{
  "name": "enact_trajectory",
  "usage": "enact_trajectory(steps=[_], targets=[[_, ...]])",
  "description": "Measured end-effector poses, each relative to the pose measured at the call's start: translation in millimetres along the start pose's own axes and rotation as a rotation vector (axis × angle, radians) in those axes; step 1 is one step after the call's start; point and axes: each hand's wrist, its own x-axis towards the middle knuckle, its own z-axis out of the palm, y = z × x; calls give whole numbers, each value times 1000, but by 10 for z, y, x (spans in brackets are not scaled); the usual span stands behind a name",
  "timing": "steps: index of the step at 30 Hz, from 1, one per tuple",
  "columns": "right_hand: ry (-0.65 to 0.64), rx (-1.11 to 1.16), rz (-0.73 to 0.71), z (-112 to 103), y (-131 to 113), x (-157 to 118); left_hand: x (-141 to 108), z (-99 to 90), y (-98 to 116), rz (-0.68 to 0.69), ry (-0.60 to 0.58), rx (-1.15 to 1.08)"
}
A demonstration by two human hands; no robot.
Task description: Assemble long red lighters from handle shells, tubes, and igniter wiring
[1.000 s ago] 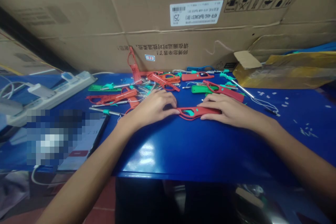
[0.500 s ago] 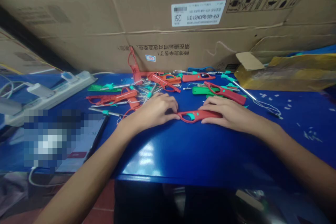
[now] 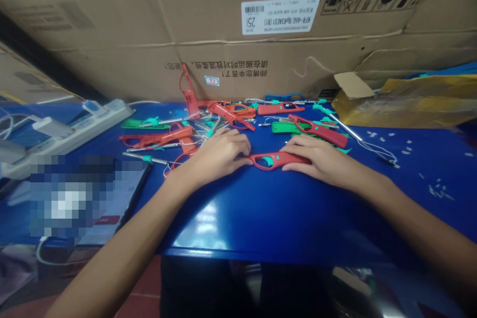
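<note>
A red long-necked lighter handle (image 3: pixel 280 159), with a teal trigger in its finger loop, lies level just above the blue table. My right hand (image 3: pixel 316 158) is closed round its right end, fingers on the far side and thumb on the near side. At the loop end, my left hand (image 3: pixel 225 152) pinches the tip between thumb and fingers; the exact contact is partly hidden. Just beyond my right hand are a red lighter casing (image 3: pixel 330 135) and a green casing (image 3: pixel 282 128). Beside my left hand lies an orange-red casing (image 3: pixel 164 137) with metal tubes.
More coloured casings, wires and metal tubes lie along a large cardboard box (image 3: pixel 208 20). A white power strip (image 3: pixel 95 124) and a phone-like device (image 3: pixel 124 198) are at left. At right stand a taped carton (image 3: pixel 421 102) and scattered white bits (image 3: pixel 439 191).
The whole view has shifted slightly. Both hands keep nearly the same hold on the red lighter handle.
</note>
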Motion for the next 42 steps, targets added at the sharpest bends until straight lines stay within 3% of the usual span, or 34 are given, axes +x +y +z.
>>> enact_trajectory(steps=[7,19,25,28,34,42], targets=[[-27,-72,79,-105,-61,-37,1,-3,26,11,-26,66],[-24,-140,29,-99,-88,-17,-4,23,185,-21,-63,174],[-45,-108,58,-98,-61,-33,-14,54,146,1,-70,68],[-56,-100,35,-127,-36,-25,-5,61,76,8,-89,-103],[30,-180,36,-110,-5,-24,2,108,-55,49,31,-283],[-8,-411,120,-80,-40,-29,-7,-39,-37,67,203,-64]])
